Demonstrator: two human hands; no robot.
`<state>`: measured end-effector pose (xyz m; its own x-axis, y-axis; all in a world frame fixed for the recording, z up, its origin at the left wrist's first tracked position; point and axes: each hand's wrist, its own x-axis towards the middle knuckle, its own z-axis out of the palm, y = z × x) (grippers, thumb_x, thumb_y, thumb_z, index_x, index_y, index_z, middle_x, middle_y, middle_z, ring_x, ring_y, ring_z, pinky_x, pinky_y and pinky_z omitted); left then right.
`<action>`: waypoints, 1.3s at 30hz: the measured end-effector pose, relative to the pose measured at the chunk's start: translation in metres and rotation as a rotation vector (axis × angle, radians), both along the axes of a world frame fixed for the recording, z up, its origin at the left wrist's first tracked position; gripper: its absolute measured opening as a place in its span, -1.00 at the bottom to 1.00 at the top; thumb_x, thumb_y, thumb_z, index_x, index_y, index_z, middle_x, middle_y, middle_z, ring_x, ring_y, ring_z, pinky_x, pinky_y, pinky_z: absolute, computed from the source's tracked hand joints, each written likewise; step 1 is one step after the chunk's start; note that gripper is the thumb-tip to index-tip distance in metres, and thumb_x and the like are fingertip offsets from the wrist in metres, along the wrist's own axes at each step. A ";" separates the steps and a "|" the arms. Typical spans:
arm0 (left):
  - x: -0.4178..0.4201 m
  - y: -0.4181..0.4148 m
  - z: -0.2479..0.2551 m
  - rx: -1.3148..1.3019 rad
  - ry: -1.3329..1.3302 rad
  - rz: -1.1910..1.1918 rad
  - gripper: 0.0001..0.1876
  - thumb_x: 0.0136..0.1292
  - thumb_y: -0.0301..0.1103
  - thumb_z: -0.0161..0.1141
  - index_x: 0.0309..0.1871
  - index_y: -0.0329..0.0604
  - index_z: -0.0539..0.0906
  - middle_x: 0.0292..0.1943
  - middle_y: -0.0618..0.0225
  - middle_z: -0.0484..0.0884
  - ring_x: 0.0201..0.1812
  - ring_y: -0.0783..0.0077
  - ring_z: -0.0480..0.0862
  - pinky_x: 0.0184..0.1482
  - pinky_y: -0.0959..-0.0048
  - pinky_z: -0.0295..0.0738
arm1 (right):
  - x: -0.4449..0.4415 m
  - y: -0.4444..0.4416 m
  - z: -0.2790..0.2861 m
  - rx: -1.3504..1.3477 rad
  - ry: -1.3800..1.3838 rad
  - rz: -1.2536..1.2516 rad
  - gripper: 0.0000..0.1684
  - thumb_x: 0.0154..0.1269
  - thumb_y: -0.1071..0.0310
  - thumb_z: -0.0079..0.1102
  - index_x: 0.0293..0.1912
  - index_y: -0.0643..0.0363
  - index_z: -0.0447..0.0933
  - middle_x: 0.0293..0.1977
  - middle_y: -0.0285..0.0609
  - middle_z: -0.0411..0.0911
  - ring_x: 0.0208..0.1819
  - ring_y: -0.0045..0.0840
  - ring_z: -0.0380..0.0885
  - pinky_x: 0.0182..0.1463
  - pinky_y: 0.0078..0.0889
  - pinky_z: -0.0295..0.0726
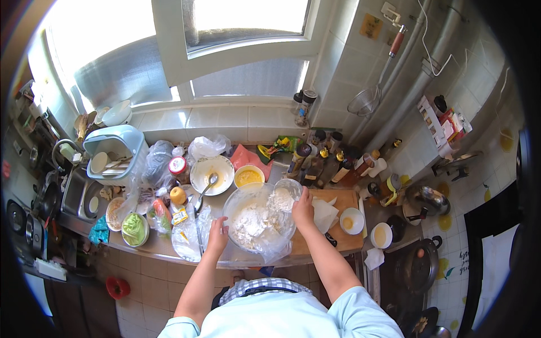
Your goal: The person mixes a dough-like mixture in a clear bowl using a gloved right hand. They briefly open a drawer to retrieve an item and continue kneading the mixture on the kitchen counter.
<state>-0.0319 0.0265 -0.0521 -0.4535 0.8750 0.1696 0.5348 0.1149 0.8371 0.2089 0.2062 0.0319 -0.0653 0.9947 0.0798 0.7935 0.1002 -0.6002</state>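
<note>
My right hand grips a small clear bowl, tilted over the right side of a large clear mixing bowl. White powder that looks like flour lies inside the small bowl. A heap of the same white powder fills much of the large one, with clumpier, yellowish bits towards its right. At the large bowl's left rim is my left hand, fingers slightly bent; whether they grip the rim I cannot tell. A crumpled clear plastic bag hangs by the bowl's front edge.
Behind stand a patterned bowl with a spoon and a bowl of yellow liquid. A wooden board carries a white bowl and a black-handled knife. Several bottles line the back; chopsticks lie left.
</note>
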 end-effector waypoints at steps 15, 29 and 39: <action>0.004 0.003 0.006 -0.001 -0.130 0.026 -0.65 0.15 -0.63 0.13 0.02 -0.14 0.51 -0.32 0.10 0.47 -0.33 0.14 0.47 -0.18 0.29 0.42 | -0.053 -0.024 0.001 0.057 0.101 0.347 -0.32 0.13 0.54 -0.01 0.28 0.12 0.14 0.15 0.12 0.28 0.08 0.03 0.40 0.04 -0.06 0.49; 0.001 0.002 -0.005 -0.029 -0.183 0.027 -0.66 0.17 -0.62 0.13 0.02 -0.13 0.51 -0.30 0.11 0.47 -0.31 0.14 0.46 -0.17 0.30 0.41 | -0.013 -0.041 -0.002 0.035 0.012 0.290 -0.28 0.13 0.53 0.00 0.31 0.08 0.09 0.18 0.09 0.24 0.13 0.01 0.36 0.06 -0.07 0.47; -0.007 0.001 -0.016 0.001 -0.053 -0.014 -0.68 0.28 -0.58 0.06 0.09 -0.15 0.48 -0.29 0.28 0.43 -0.53 0.55 0.45 -0.52 0.54 0.46 | 0.013 -0.034 0.000 0.364 -0.144 0.328 -0.28 0.20 0.55 -0.07 0.35 0.00 0.07 0.12 0.05 0.28 -0.18 0.00 0.54 -0.25 -0.04 0.59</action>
<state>-0.0386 0.0277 -0.0680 -0.4493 0.8812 0.1471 0.4916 0.1064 0.8643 0.2220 0.1725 0.0316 -0.4048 0.8295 0.3846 0.7573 0.5399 -0.3673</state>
